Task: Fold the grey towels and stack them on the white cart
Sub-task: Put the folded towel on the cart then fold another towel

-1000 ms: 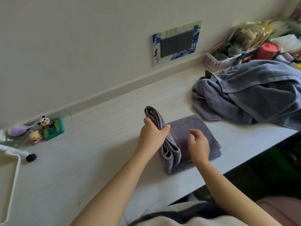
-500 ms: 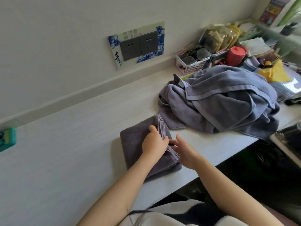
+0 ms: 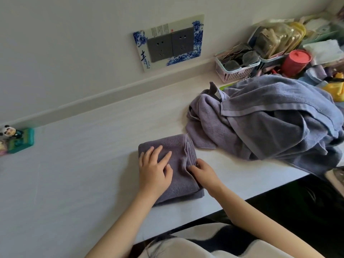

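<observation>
Folded towel (image 3: 178,164): grey, a compact rectangle lying flat on the white counter (image 3: 93,164) near its front edge, at about 6 o'clock from the wall socket plate (image 3: 168,43). Stacked layer edges show along its right side.
Left hand (image 3: 154,168): palm down on the towel's left half, fingers straight and spread toward 12 o'clock, holding nothing. Judged to be pressing the fold flat so the layers do not spring open.
Right hand (image 3: 202,172): at the towel's right edge, fingers curled toward 9 o'clock against the stacked layers. It appears to pinch or tuck that edge, though whether the fingertips close on cloth cannot be told for certain. Judged purpose: squaring the layers.
Forearms: both reach in from 6 o'clock and converge on the towel, left wrist roughly level, right wrist bent inward.
Unfolded towels (image 3: 270,123): a loose grey heap at 2 o'clock from the folded one, just beside it, one corner nearly touching. Judged to be stock awaiting folding, kept within reach.
White cart: not in view; stacking not yet done.
Pink basket (image 3: 234,71): at the wall, 12 o'clock from the heap, holding small items.
Red container (image 3: 296,62): right of the basket, among clutter.
Panda figure (image 3: 8,131): far left at the wall, 9 o'clock from the towel.
</observation>
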The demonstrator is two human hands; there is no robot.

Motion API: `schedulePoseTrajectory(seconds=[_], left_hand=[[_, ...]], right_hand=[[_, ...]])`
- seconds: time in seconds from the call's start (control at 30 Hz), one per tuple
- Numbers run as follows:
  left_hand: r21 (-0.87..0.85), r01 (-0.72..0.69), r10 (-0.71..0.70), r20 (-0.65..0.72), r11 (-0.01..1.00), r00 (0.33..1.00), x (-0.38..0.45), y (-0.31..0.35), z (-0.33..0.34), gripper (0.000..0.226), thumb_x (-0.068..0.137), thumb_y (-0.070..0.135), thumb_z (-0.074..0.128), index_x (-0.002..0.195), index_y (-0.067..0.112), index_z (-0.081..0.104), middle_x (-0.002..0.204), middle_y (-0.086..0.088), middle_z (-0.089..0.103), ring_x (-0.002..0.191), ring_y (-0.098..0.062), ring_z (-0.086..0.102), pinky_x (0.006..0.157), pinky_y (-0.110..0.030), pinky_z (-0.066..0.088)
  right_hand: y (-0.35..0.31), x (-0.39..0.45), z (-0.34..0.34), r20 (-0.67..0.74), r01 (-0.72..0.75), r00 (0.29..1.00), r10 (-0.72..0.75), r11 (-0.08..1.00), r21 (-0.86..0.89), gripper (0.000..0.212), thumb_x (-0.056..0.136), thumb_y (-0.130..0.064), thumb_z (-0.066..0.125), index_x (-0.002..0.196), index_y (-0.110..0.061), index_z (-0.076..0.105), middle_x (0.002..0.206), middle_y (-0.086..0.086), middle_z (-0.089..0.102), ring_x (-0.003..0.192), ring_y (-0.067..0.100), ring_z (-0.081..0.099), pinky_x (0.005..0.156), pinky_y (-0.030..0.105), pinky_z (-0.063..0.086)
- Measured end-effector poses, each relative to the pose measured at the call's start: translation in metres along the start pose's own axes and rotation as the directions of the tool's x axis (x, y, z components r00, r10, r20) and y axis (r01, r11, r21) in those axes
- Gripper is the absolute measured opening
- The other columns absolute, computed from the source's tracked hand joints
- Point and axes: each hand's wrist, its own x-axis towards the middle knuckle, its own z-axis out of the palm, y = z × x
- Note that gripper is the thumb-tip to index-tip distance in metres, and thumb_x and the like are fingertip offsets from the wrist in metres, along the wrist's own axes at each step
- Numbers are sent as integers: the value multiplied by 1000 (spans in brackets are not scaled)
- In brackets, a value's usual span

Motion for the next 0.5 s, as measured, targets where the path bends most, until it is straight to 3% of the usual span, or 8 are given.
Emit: schedulePoseTrajectory(seconds=[0.1, 0.2, 0.3, 0.4, 0.5], left_hand=[[187, 2, -34, 169, 982, 985, -8, 5, 12, 54, 82, 41, 39, 132, 27, 54, 146, -9, 43, 134, -42, 35, 102, -69, 22], [247, -16, -42, 225, 969, 973, -11, 16, 25, 58, 86, 41, 32, 142, 28, 40, 151, -6, 35, 140, -37, 26, 104, -70, 13], [241, -13, -37, 204, 970, 978, -13, 16, 31, 57, 88, 38, 31, 144, 28, 37, 152, -6, 32, 142, -33, 24, 107, -67, 11], [185, -26, -15, 218, 982, 976, -13, 17, 31, 56, 90, 36, 32, 145, 28, 34, 153, -4, 30, 143, -29, 23, 110, -62, 10], [89, -24, 7, 187, 996, 982, -10, 8, 30, 54, 90, 32, 32, 144, 27, 36, 153, 0, 26, 141, -24, 28, 112, -53, 9]], right_hand=[[-3, 0, -4, 71, -103, 993, 92, 980, 168, 35, 91, -45, 49, 99, -13, 60, 100, 0, 63, 95, 15, 57, 87, 31, 45], [-10, -4, -6, 136, -57, 989, 53, 998, 28, 55, 85, -60, 53, 112, -12, 52, 107, -5, 57, 100, 13, 54, 85, 29, 43], [-5, -4, -5, 107, 4, 994, 3, 998, -64, 38, 87, -40, 62, 111, -12, 50, 108, 0, 59, 97, 15, 57, 76, 26, 47], [1, -5, -6, 58, 28, 998, -26, 999, -34, 22, 93, -27, 56, 110, -14, 50, 107, 0, 59, 97, 16, 56, 79, 27, 47], [5, -6, -2, 27, 78, 997, -75, 987, -142, 18, 93, -25, 55, 102, -12, 47, 90, -4, 55, 88, 18, 54, 66, 21, 41]])
